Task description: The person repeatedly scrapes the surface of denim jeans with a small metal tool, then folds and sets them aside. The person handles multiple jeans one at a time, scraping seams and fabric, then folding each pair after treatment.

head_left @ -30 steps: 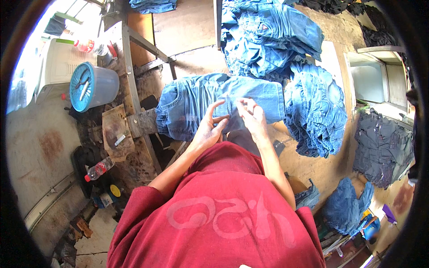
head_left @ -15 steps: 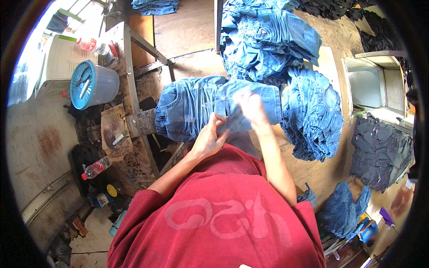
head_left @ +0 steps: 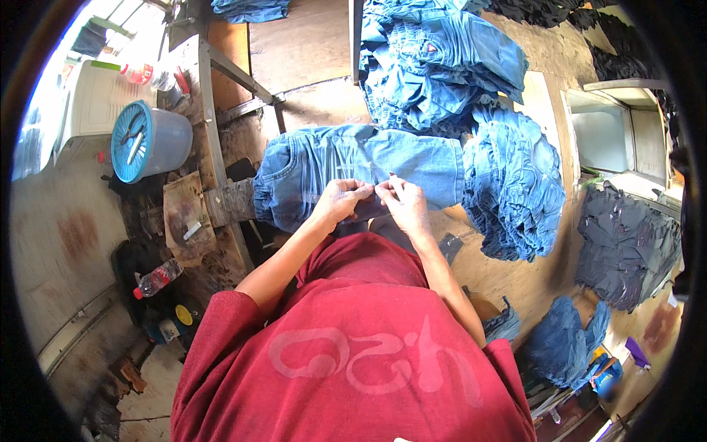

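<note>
**Pinched denim at the table edge could slip**

Wooden worktable (head_left: pixel 309 51) carries a spread pair of blue jeans (head_left: pixel 353 166) with denim stacks (head_left: pixel 442 66) beyond. Left hand (head_left: pixel 340 202) and right hand (head_left: pixel 403 206) meet at the jeans' near edge, fingers closed, pinching fabric. A loose pinch could drop the fold; tugging might topple the crowded pile (head_left: pixel 515 184).

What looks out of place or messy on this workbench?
Nothing looks damaged or spilled. Both hands, left hand and right hand, pinch the near edge of the flat blue jeans. Only the jeans pile at right slumps unevenly.
</note>
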`<state>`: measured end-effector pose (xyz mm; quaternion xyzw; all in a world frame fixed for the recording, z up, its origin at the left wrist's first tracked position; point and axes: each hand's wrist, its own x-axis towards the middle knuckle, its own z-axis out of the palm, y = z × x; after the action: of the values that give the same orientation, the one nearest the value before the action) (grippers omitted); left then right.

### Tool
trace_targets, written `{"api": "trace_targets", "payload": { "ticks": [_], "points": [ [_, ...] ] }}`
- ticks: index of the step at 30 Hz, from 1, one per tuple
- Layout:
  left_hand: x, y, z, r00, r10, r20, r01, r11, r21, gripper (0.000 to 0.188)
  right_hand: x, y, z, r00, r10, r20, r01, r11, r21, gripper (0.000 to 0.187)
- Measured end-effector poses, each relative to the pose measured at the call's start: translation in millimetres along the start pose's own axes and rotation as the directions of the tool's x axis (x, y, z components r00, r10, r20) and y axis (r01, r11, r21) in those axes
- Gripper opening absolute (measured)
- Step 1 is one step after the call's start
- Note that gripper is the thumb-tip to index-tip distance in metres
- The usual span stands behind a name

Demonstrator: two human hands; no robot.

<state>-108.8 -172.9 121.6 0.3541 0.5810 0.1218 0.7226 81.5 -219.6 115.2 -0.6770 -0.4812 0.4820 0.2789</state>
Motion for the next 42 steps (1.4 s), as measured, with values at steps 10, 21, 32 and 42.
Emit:
{"api": "trace_targets", "payload": {
  "ticks": [10,21,32,42],
  "points": [
    [-2.8,1.6,0.4,0.995,0.067,0.071,-0.065,0.997,-0.032,0.022,-12.7,3.3,7.6,0.997,0.082,0.004,-0.082,0.985,0.153,0.024],
    [-9.8,-6.4,-11.9,0.974,-0.084,0.209,0.158,0.918,-0.365,0.022,-25.9,12.1,-7.0,0.883,0.308,0.356,-0.468,0.506,0.724,0.017],
    [-15.1,-4.5,-32.9,0.843,-0.085,0.530,0.441,0.674,-0.593,0.011,-35.1,18.7,-11.2,0.869,0.138,0.474,-0.494,0.239,0.836,0.014],
    [-13.2,-0.2,-17.3,0.942,-0.114,0.315,0.202,0.944,-0.262,0.021,-28.7,-4.8,4.1,0.968,0.190,0.164,-0.239,0.899,0.366,0.017]
  ]
}}
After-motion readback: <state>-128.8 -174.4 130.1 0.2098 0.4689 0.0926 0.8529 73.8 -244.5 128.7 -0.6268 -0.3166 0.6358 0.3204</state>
